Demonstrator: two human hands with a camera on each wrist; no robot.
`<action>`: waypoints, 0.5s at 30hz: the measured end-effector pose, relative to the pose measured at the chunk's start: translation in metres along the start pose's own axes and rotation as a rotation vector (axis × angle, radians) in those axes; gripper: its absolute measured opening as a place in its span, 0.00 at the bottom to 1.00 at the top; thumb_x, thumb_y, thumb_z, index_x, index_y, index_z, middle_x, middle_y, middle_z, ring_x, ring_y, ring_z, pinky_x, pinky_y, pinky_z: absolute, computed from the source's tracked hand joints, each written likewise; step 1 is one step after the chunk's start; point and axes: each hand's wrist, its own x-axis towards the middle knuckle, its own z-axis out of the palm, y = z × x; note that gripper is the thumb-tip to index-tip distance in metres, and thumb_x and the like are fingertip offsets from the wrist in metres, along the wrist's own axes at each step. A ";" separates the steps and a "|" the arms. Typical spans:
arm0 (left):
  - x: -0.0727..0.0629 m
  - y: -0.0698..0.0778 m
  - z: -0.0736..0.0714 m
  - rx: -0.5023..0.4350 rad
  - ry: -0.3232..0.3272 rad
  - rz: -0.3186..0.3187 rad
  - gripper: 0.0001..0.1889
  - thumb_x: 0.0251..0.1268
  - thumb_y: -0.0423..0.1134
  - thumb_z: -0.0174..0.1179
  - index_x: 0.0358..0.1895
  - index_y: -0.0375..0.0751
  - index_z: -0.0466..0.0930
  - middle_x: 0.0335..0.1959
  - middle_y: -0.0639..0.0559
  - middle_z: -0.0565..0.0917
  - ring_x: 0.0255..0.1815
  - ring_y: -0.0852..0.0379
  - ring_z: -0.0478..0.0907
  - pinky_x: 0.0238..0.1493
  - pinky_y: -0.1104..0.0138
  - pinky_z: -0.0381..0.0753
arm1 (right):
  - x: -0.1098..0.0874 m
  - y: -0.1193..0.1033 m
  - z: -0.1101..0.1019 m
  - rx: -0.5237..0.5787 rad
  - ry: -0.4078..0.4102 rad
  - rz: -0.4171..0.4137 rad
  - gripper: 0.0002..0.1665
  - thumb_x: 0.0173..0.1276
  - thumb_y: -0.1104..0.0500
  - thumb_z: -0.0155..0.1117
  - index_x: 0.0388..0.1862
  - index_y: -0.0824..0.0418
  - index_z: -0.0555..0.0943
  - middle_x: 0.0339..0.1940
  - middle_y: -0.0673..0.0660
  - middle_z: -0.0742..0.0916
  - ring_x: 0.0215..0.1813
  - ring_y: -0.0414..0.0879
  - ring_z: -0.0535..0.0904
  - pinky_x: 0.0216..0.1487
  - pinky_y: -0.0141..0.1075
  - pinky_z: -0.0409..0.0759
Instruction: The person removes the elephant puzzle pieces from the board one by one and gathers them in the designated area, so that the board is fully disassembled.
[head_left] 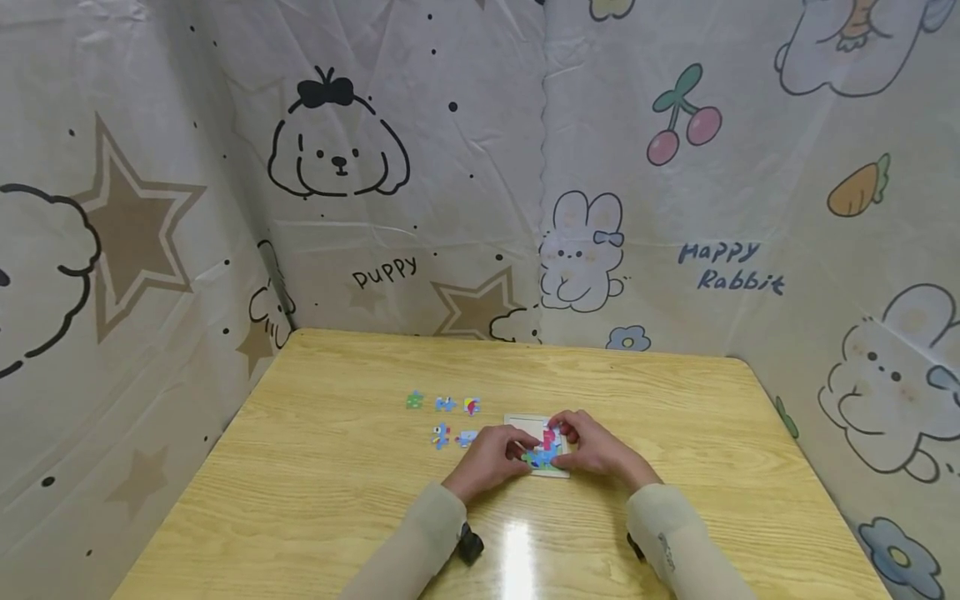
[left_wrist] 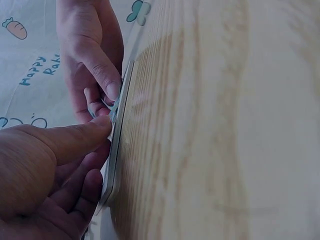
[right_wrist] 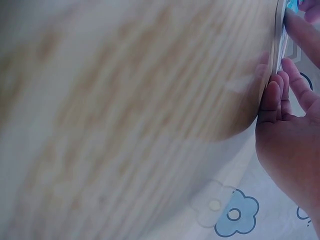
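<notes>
A shallow white puzzle tray [head_left: 517, 421] lies on the table, and joined blue, green and pink jigsaw pieces [head_left: 542, 457] fill part of it. My left hand [head_left: 491, 457] is at the tray's left and near side; in the left wrist view its thumb [left_wrist: 82, 139] presses down on the pieces, other fingers bent by the tray's edge. From the right, my right hand [head_left: 600, 450] spans the tray, fingertips near a pink piece [head_left: 549, 438] and thumb at the lower right. In the right wrist view, its fingers [right_wrist: 271, 100] touch the tray's side. The hands partly hide the pieces.
Loose jigsaw pieces lie left of the tray: a green one [head_left: 414, 400], a blue one [head_left: 445, 404], a red-and-yellow one [head_left: 472, 406], and others nearer, one [head_left: 440, 435] beside the left hand. The wooden table [head_left: 337, 500] meets printed cloth walls [head_left: 465, 167] behind and at both sides.
</notes>
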 end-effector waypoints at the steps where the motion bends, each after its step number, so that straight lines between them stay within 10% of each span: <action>1: 0.000 0.000 0.000 -0.004 -0.001 -0.002 0.17 0.61 0.30 0.74 0.54 0.43 0.89 0.48 0.52 0.89 0.42 0.62 0.84 0.46 0.72 0.82 | 0.000 0.000 0.000 -0.002 0.000 0.000 0.30 0.61 0.58 0.81 0.60 0.56 0.77 0.48 0.55 0.75 0.49 0.49 0.69 0.50 0.40 0.71; 15: -0.004 -0.010 -0.005 -0.069 0.010 0.040 0.17 0.64 0.34 0.72 0.56 0.44 0.88 0.50 0.53 0.89 0.44 0.64 0.84 0.50 0.70 0.84 | 0.001 0.002 -0.001 0.010 -0.005 0.017 0.31 0.61 0.58 0.81 0.61 0.55 0.78 0.48 0.55 0.75 0.49 0.48 0.70 0.51 0.41 0.71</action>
